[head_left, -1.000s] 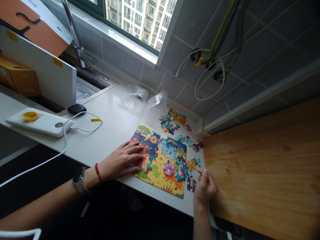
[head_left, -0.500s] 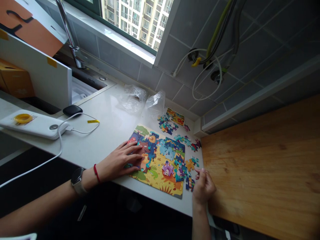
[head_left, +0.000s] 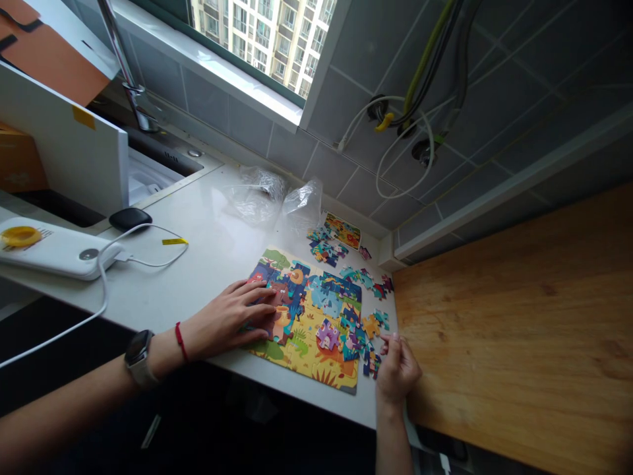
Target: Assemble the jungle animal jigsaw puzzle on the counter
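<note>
A colourful animal jigsaw puzzle (head_left: 301,359) lies flat on the white counter. My left hand (head_left: 235,320) rests with spread fingers on its left side, over the brown bear picture. A purple puzzle piece (head_left: 327,335) sits loosely on top of the yellow area, and more pieces overlap the puzzle's right edge. Just right of the puzzle, my right hand (head_left: 399,366) is closed, thumb against curled fingers; whatever may be in the pinch is hidden. Close to its fingertips are an orange puzzle piece (head_left: 370,326) and dark blue pieces (head_left: 370,363).
Behind the puzzle lie several loose pieces (head_left: 327,252), a small picture card (head_left: 345,232) and crumpled clear plastic (head_left: 302,206). A wooden board (head_left: 514,330) borders the right. At left are a white power bank (head_left: 59,249), its cable and a black mouse-like object (head_left: 130,219).
The camera view has shifted slightly, so the scene sits a little further left. Both hands keep nearly the same places and poses against the puzzle.
</note>
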The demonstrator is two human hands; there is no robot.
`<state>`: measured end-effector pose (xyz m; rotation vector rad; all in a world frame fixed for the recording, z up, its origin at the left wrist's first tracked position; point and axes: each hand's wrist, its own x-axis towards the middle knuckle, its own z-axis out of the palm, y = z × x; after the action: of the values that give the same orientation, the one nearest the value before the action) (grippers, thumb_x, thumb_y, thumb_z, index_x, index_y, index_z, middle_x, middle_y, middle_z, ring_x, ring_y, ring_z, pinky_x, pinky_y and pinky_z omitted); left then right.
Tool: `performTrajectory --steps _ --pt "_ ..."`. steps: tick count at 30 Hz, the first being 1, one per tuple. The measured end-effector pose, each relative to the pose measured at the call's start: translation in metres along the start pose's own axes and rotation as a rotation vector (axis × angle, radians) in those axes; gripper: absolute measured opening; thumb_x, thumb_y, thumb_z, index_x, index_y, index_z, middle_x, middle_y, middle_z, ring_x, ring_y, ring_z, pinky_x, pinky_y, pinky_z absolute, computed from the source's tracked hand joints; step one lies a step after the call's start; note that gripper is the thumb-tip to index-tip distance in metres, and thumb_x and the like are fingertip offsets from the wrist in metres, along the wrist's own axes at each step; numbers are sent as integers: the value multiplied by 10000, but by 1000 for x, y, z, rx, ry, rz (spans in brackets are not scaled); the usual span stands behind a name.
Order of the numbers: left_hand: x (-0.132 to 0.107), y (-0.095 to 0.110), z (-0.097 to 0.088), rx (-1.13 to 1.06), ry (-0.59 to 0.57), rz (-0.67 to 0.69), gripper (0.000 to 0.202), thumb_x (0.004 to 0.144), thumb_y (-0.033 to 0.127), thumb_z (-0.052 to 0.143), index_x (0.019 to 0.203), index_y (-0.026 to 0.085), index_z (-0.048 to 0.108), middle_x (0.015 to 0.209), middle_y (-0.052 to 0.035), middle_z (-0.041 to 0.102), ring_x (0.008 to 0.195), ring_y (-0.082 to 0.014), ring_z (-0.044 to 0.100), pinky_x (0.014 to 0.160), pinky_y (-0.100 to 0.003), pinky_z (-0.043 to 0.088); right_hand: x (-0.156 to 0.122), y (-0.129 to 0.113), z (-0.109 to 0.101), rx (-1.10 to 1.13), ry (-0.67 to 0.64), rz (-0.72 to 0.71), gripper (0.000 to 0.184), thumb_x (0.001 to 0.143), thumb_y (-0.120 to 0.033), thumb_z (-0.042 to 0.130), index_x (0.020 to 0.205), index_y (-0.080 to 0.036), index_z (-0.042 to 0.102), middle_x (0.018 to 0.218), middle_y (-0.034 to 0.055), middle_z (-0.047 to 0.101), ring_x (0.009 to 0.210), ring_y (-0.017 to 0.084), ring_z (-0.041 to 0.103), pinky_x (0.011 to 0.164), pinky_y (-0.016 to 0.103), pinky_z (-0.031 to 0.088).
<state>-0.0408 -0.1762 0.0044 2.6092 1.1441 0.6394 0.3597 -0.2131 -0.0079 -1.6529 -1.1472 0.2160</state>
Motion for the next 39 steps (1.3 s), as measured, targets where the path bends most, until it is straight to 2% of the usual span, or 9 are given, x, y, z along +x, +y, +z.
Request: performTrajectory --steps 3,7,12,14,17,19,22,28,39 --pt "-2 -1 3 31 18 20 458 1012 534 609 1428 343 632 1518 -41 605 1423 -296 516 1214 -459 356 0 -2 0 -10 -6 1 550 969 -653 569 791 -163 742 624 2 594 595 179 530 619 311 436" --pt "-2 1 0 37 -8 13 475 1003 510 627 1436 318 612 1522 -54 599 1433 -326 492 1215 -494 334 0 -6 1 -26 -13 -23 548 983 -639 557 771 -165 732 606 -6 570 592 175 525 616 305 426" --pt "18 6 -10 -41 -75 -19 331 1002 519 610 1253 326 705 1498 -46 594 1471 -356 439 1242 -594 255 0 -10 2 -44 -66 -78 533 1007 -603 539 771 -165 729 622 -1 578 586 171 529 619 304 431" --pt "30 8 -5 -30 -73 -13 393 1024 536 563 1323 311 680 1574 -65 530 1529 -374 363 1252 -605 229 0 -12 2 -52 -77 -109 526 1013 -589 538 766 -166 728 631 4 583 587 172 533 620 304 435" --pt "41 8 12 14 -100 26 620 1010 638 522 1506 269 564 1687 -105 380 1571 -405 281 1262 -582 214 -1 -14 2 -67 -76 -156 512 1021 -563 540 751 -169 726 642 13 594 599 175 544 632 306 440" --pt "43 7 24 31 -125 65 712 1007 689 476 1578 264 482 1708 -103 335 1585 -403 250 1276 -578 168 -1 -15 3 -70 -74 -168 509 1026 -554 537 750 -172 728 647 17 601 602 177 549 639 307 442" --pt "41 5 33 42 -129 95 747 1015 711 425 1621 272 410 1719 -96 300 1596 -385 230 1286 -586 105 -2 -14 4 -64 -71 -158 505 1029 -548 536 749 -175 731 655 20 606 606 178 550 641 308 446" --pt "40 2 33 62 -125 110 756 1013 711 430 1634 282 382 1718 -97 300 1595 -375 242 1289 -572 104 -3 -13 3 -47 -80 -152 487 1034 -530 538 752 -181 727 647 11 594 597 174 548 645 305 448" --pt "48 1 31 66 -185 103 759 1016 725 405 1624 272 401 1723 -98 279 1597 -375 234 1279 -576 104 -2 -15 4 -33 -89 -148 502 1024 -551 539 736 -177 713 656 16 600 608 177 550 647 303 452"
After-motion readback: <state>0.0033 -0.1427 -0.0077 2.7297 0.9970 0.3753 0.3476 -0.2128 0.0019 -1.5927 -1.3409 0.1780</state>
